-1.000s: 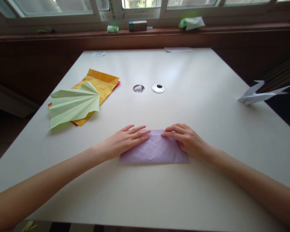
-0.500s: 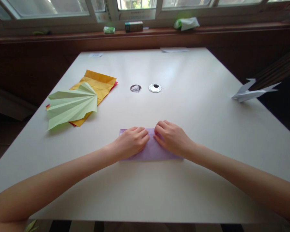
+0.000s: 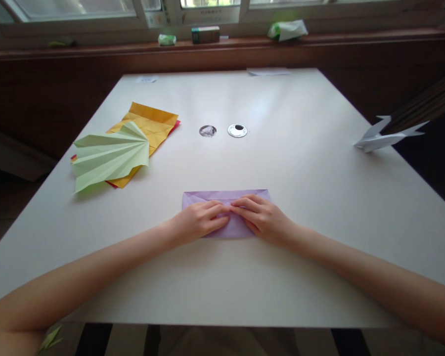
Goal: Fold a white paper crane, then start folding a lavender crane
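Note:
A folded sheet of purple paper (image 3: 241, 227) lies flat on the white table in front of me, with crease lines along its far edge and corners. My left hand (image 3: 203, 217) rests on its left half, fingers stretched towards the middle and thumb apart. From the other side, my right hand (image 3: 265, 217) lies on the paper with its fingers extended. The fingertips of both hands come together near the sheet's centre, pressing on its upper layer. What lies under the fingers is hidden.
Pale green pleated paper (image 3: 111, 155) overlaps creased yellow paper (image 3: 152, 126) on the left, red showing beneath. A white folded-paper bird (image 3: 378, 139) stands near the right edge. Two round holes (image 3: 238, 130) sit mid-table. A small box (image 3: 205, 34) and packets line the windowsill (image 3: 114, 53).
My fingers have moved from the purple paper's far edge to its middle and straightened, and the fingertips have come together. The far edge now shows. The view has tilted slightly.

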Demonstrator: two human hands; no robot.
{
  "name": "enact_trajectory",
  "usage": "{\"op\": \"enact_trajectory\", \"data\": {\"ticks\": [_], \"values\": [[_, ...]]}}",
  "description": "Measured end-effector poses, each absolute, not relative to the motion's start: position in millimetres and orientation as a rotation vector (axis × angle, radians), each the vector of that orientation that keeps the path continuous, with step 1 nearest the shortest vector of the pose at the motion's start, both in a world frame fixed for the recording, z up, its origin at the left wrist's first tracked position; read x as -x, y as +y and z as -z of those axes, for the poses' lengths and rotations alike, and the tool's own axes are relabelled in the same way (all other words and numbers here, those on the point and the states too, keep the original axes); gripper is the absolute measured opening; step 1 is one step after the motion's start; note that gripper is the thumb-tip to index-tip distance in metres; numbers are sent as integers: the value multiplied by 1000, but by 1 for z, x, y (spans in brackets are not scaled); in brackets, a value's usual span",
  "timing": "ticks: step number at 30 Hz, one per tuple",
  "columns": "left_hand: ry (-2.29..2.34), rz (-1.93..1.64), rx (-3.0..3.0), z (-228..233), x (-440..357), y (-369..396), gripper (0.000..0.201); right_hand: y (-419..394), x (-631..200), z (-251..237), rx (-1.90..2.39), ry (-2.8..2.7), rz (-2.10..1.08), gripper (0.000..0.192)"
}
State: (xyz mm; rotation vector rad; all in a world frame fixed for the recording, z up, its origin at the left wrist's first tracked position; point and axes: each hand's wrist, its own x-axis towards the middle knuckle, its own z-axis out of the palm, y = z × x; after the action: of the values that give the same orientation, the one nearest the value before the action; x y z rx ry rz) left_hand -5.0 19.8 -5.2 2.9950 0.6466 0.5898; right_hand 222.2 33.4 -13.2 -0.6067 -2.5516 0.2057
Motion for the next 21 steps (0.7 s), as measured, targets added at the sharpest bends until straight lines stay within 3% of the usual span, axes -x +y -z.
{"op": "enact_trajectory", "data": {"ticks": [12,21], "values": [[707,-434,-2838,0,17,-9,37,31,-221,7,679,-2589,-244,33],[739,-197,-2748,-7,22,-16,47,37,-209,-9,784,-2716,-269,17]]}}
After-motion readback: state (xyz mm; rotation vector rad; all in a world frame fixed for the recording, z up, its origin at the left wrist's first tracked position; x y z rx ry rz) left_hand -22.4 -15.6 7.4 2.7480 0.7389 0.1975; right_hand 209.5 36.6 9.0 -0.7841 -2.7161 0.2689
